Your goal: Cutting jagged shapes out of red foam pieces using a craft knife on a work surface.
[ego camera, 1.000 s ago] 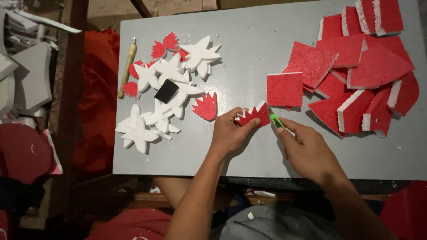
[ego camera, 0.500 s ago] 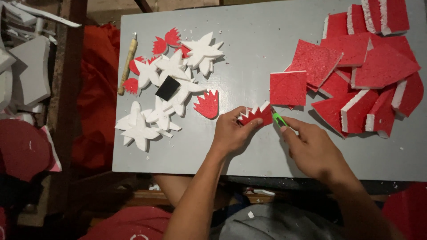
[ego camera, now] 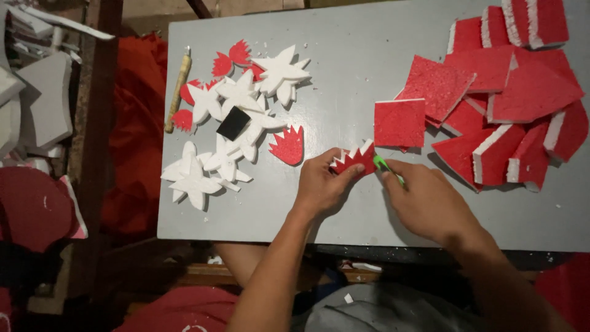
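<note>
My left hand [ego camera: 321, 185] pinches a small red foam piece with jagged white-edged points [ego camera: 354, 159] against the grey table [ego camera: 344, 92]. My right hand [ego camera: 427, 200] grips a green-handled cutter [ego camera: 387, 168], its tip touching the right side of that piece. A red foam square [ego camera: 399, 122] lies just beyond the piece. A finished red jagged cut-out [ego camera: 287, 145] rests to the left of my left hand.
A heap of red-faced white foam slabs [ego camera: 510, 92] fills the table's right side. White star-like cut-outs [ego camera: 233, 123], small red cut-outs [ego camera: 230, 60] and a black square [ego camera: 233, 123] lie at left, beside a wooden-handled tool [ego camera: 177, 91]. Red cloth [ego camera: 132, 141] hangs off the left edge.
Both hands and the jagged red piece stay in almost the same place; the cutter has shifted slightly along the piece's right edge.
</note>
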